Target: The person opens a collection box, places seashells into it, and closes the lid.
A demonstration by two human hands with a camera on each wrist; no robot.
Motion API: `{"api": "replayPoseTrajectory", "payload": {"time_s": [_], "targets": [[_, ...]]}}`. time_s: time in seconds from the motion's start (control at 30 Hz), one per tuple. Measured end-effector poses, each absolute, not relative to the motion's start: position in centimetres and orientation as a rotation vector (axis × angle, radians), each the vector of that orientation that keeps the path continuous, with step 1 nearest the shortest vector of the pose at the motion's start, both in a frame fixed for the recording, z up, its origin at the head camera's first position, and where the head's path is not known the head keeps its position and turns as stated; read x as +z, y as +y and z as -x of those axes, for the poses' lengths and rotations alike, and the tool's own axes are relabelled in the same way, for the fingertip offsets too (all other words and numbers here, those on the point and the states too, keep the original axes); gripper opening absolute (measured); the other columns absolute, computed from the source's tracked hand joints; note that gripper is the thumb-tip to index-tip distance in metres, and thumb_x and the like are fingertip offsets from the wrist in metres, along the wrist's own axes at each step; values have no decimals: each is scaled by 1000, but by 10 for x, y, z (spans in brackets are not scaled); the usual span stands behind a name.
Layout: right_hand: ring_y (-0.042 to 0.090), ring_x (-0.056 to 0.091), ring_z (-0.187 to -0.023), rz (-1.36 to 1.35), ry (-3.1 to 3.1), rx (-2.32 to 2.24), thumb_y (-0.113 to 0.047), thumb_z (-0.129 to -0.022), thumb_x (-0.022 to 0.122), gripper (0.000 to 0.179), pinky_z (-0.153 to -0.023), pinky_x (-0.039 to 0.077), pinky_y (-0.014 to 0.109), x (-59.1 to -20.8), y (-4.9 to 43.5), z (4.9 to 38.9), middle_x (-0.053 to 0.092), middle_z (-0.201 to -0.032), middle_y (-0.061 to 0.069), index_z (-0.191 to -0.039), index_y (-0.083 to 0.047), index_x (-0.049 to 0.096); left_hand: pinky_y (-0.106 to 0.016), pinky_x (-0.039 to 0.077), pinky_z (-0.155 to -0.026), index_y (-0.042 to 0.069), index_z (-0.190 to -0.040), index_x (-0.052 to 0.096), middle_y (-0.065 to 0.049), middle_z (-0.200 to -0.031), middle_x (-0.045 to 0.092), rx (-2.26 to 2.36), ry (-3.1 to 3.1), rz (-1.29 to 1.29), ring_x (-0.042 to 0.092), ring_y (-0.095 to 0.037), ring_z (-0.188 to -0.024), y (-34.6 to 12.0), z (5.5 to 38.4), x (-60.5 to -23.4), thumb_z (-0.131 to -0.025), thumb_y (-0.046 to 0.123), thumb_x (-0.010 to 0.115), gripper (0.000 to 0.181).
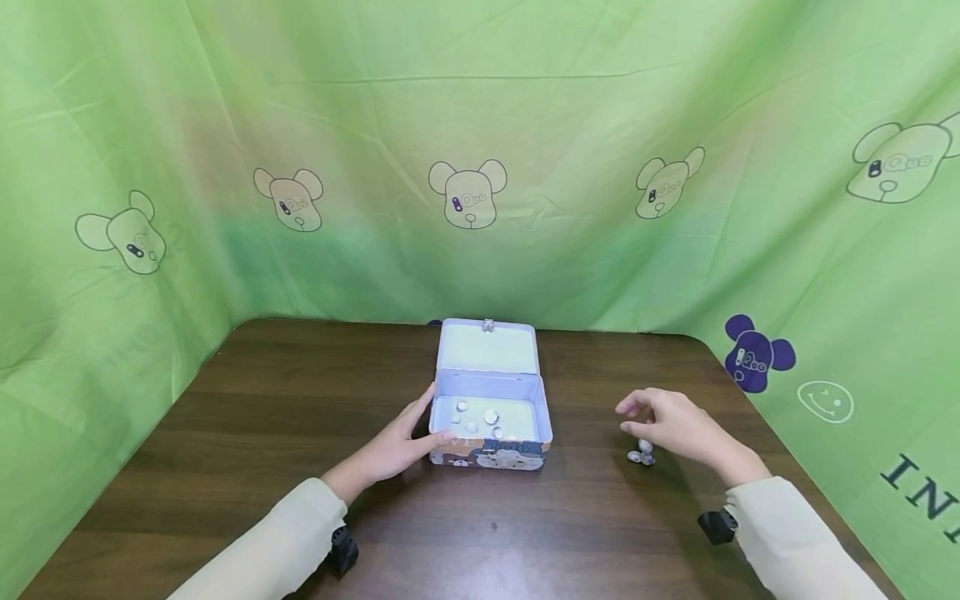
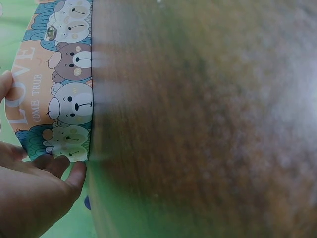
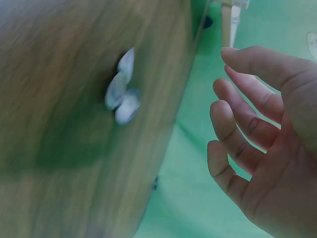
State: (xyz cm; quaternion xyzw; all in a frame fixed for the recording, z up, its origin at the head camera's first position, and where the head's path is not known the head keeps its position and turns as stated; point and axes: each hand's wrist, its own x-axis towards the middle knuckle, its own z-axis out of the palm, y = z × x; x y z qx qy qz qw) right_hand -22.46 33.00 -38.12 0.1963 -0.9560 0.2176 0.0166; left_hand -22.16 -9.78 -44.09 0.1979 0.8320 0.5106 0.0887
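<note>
A tin lunchbox (image 1: 491, 454) with cartoon bears on its front stands with its lid raised, and several small whitish pieces (image 1: 491, 417) lie on its floor. My left hand (image 1: 393, 446) grips the box's left side, thumb over the front rim; the left wrist view shows its fingers (image 2: 77, 173) at the box's end. To the right, my right hand (image 1: 678, 425) hovers above the table with bent, spread fingers and holds nothing. Below it lies a small cluster of seashells (image 1: 641, 454), seen in the right wrist view as pale, overlapping shells (image 3: 119, 94).
The brown wooden table (image 1: 300, 400) has a rounded back edge. Behind and beside it hangs a green cloth (image 1: 375, 250) printed with bear heads. A small metal latch (image 1: 488, 325) sits at the top of the raised lid.
</note>
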Motion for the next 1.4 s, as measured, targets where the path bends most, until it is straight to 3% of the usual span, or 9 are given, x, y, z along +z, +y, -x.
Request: {"api": "replayPoseTrajectory", "payload": {"time_s": [0.5, 0.63, 0.77, 1.1, 1.4], "targets": [[10, 59, -78, -676, -2957, 640, 0, -81, 77, 18, -68, 49, 31, -405, 362, 221, 70, -90, -2, -96, -9, 75, -63, 16, -114, 25, -163, 7, -9, -166, 9, 1533, 2450, -592, 10, -32, -151, -98, 224, -446, -98, 39, 66, 89], [6, 53, -74, -695, -2953, 658, 2, -80, 77, 20, -64, 46, 28, -411, 366, 221, 70, -90, -3, -97, -9, 76, -63, 16, -114, 23, -163, 8, -10, -166, 10, 1528, 2455, -582, 10, -32, -151, -98, 223, -444, -98, 37, 66, 88], [1, 46, -70, -718, -2958, 663, 3, -79, 77, 22, -61, 42, 26, -416, 369, 221, 68, -91, -3, -98, -9, 77, -62, 17, -114, 21, -163, 9, -9, -166, 10, 1513, 2473, -571, 11, -32, -150, -97, 221, -441, -99, 35, 66, 87], [1, 44, -67, -683, -2972, 663, 1, -78, 78, 22, -58, 41, 26, -424, 374, 223, 65, -88, -5, -98, -8, 77, -62, 17, -114, 25, -163, 8, -10, -166, 10, 1513, 2474, -568, 11, -32, -150, -97, 223, -443, -99, 35, 65, 87], [2, 45, -65, -644, -2988, 670, -3, -80, 78, 20, -58, 41, 26, -427, 375, 222, 65, -84, -3, -99, -8, 76, -62, 17, -114, 22, -163, 9, -9, -166, 10, 1514, 2476, -566, 10, -32, -151, -97, 222, -443, -99, 34, 65, 86]]}}
